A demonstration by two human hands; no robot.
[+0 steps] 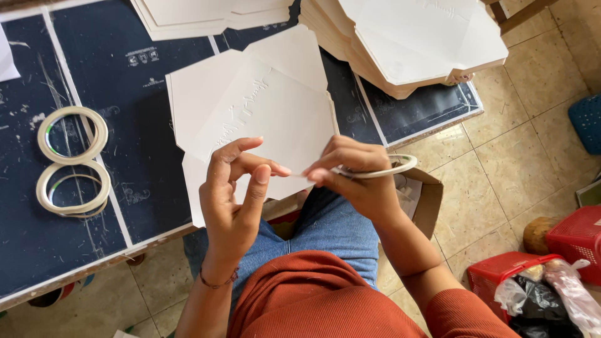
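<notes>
My right hand (357,172) grips a thin roll of white tape (400,164), its ring poking out to the right of the fingers. A short strip runs from it to my left hand (235,194), whose thumb and fingers pinch the strip's free end. Both hands hover over a flat white die-cut cardboard sheet (263,100) with embossed lettering. The sheet lies at the near edge of a dark blue table (94,206), on top of other white sheets.
Two more tape rolls (72,159) lie on the table's left side. Stacks of white die-cut sheets (407,44) sit at the back. A brown cardboard box (429,197) stands by my knee. Red plastic baskets (538,281) with plastic bags sit on the tiled floor at right.
</notes>
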